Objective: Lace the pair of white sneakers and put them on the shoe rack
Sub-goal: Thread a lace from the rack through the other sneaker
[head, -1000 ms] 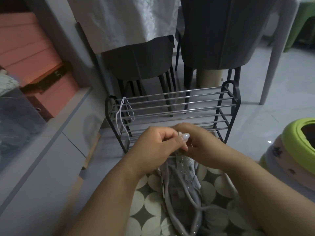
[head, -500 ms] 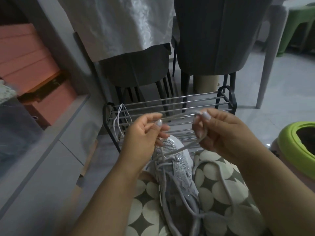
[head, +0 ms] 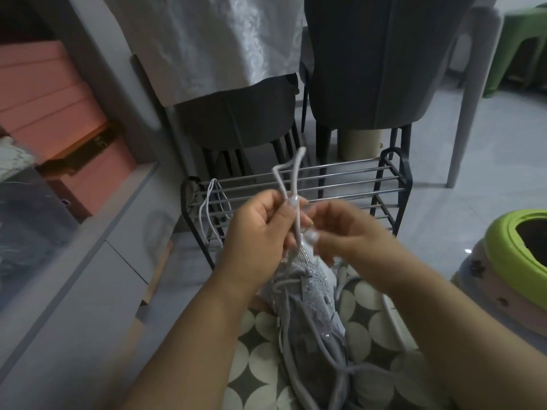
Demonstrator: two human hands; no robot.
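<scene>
The left hand (head: 260, 232) and right hand (head: 340, 235) are raised close together, fingers curled; both ends of the lace (head: 291, 184) are pinched upright by the left, while the right's own grip is blurred. The sneaker (head: 310, 297) is rested just below them, the shoe rack (head: 396, 184) just beyond.
</scene>
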